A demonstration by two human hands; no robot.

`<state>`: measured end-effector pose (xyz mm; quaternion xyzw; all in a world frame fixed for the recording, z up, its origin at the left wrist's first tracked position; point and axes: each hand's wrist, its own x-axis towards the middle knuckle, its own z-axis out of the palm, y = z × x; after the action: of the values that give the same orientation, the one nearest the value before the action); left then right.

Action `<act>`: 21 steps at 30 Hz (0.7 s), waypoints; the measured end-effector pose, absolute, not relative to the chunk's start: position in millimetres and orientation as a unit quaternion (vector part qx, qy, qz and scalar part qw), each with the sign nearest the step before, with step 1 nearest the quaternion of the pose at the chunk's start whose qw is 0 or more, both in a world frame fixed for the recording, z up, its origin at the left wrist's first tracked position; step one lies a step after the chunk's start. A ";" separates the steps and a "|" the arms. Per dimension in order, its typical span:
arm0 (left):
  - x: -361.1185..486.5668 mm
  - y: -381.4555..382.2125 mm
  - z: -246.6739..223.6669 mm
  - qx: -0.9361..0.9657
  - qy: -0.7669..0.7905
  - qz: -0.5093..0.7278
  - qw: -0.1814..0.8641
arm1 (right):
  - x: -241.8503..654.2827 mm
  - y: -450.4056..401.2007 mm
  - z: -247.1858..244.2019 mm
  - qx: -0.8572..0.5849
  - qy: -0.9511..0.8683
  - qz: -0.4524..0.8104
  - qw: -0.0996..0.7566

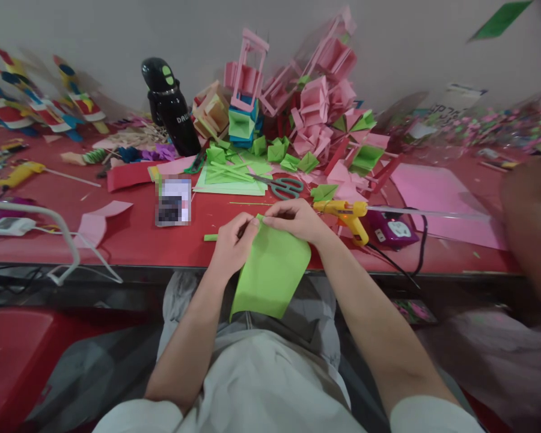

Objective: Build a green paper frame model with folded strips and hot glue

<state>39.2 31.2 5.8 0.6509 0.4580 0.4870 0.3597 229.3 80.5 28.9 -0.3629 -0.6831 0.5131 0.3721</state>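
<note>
The person's left hand [234,239] is curled in on itself, thumb and forefinger drawn together on the top edge of a green sheet [275,270]. The right hand [293,219] meets it from the other side, its fingers bent over and their tips pressed to the same edge, just beside the left thumb. The sheet lies below and between the two hands, hanging from the fingertips past the table's front edge and over the lap, its right side bowed outward (whether the top edge is folded or rolled is hidden by the fingers).

Just beside the left hand, a narrow green strip [210,237] rests on the red table [139,249]. Beyond the hands lie scissors [277,185], near pale green sheets [234,187] scattered with green strips. Near the right wrist stands a yellow glue gun [351,219], with a purple box [394,230] behind it to the right.

Farther back, pink paper structures [315,99] are heaped against the wall, and a black bottle [174,114] stands to their left. At the far right shows another person's blurred arm [532,222].
</note>
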 end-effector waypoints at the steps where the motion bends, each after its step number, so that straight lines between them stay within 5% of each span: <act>1: 39.5 31.1 5.9 0.651 0.456 0.488 0.361 | 229.5 80.4 28.8 -0.359 -0.687 0.511 0.372; 21: 37.7 32.7 2.3 0.650 0.421 0.512 0.372 | 226.7 79.0 30.2 -0.346 -0.697 0.524 0.346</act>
<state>37.7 32.7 2.3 0.6499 0.4206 0.5122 0.3721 226.7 79.0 30.2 -0.3463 -0.6971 0.5237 0.3462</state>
